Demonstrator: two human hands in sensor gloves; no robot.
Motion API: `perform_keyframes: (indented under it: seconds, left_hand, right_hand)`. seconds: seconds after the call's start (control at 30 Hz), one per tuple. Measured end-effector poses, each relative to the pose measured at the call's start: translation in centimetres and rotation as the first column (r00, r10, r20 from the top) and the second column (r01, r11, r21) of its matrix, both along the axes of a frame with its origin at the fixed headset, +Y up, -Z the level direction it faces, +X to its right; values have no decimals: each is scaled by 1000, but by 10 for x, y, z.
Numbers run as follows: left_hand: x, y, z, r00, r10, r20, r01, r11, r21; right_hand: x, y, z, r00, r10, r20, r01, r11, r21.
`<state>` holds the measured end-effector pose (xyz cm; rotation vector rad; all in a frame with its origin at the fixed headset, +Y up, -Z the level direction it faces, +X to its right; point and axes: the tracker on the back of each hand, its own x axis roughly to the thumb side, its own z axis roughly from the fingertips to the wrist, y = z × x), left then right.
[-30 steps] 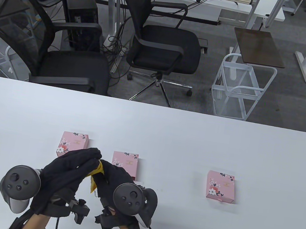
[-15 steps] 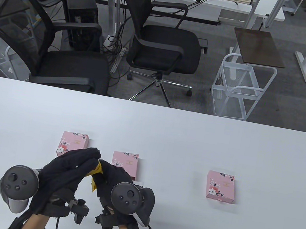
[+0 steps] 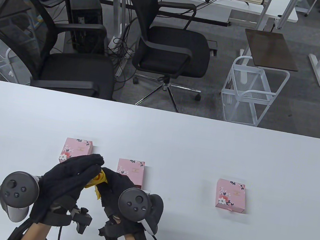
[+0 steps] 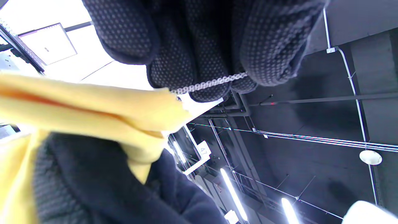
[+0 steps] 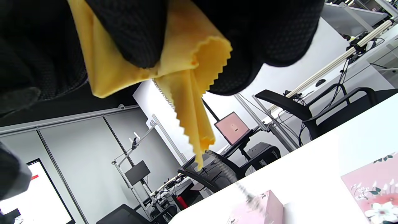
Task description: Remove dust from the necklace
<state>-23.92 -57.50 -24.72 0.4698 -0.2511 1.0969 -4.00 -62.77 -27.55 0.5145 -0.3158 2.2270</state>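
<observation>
Both hands meet above the near left part of the white bench [image 3: 192,143]. The left hand [image 3: 63,180] pinches a fine silver necklace [image 4: 208,83] between its curled fingers [image 4: 267,46]. In the left wrist view the visible length of chain runs taut, nearly level and slightly tilted, from those fingertips into a fold of yellow cloth [image 4: 93,109]. The right hand [image 3: 115,190] has its fingers [image 5: 136,34] closed on that cloth, which wraps the chain; a zigzag-edged corner of it hangs free below the grip. In the right wrist view a short stretch of chain emerges from under the cloth, its long axis slanting away from the fingers. Three pink floral boxes lie on the bench: one [image 3: 77,151] just beyond the left hand, one [image 3: 130,171] beside the right hand, one [image 3: 231,195] well apart on the right.
</observation>
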Motion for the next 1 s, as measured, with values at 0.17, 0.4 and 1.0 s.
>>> perform_keyframes:
  seconds: [0.17, 0.4, 1.0]
  left_hand:
    - [-2, -1, -2, 1000, 1, -8, -1, 1000, -11]
    - [3, -1, -2, 1000, -14, 21, 14, 1000, -18]
    - [-7, 0, -3, 1000, 27, 4, -27, 1000, -13]
  right_hand:
    - [2, 0, -2, 997, -53, -51, 51, 998, -40]
    - [1, -2, -3, 991, -95, -92, 88, 993, -84]
    - [0, -4, -5, 992, -56, -111, 45, 994, -100]
